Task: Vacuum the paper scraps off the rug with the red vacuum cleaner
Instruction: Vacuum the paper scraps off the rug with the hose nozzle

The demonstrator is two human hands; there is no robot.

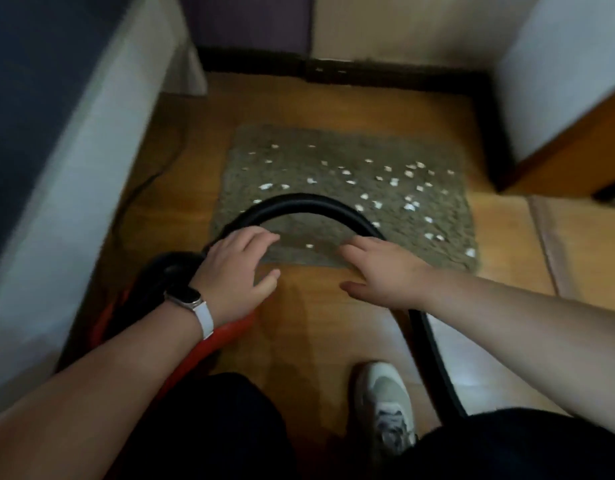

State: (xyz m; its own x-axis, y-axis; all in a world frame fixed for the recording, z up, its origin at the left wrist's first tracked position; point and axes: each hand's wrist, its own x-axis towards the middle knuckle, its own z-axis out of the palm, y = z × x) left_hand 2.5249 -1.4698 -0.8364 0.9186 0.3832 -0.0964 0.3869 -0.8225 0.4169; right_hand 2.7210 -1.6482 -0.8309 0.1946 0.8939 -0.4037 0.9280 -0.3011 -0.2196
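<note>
A grey-green shaggy rug lies on the wooden floor ahead, strewn with several white paper scraps, mostly on its right half. The red vacuum cleaner sits at the lower left, mostly hidden under my left arm. Its black hose arches over the rug's near edge and runs down past my right wrist. My left hand, with a white-strapped watch, hovers over the vacuum body with fingers spread, holding nothing. My right hand is spread open above the hose at the rug's near edge.
A white-sided bed with dark bedding borders the left. A white cabinet with wooden trim stands at the right. A black cord trails along the floor at left. My shoe is planted on the floor below.
</note>
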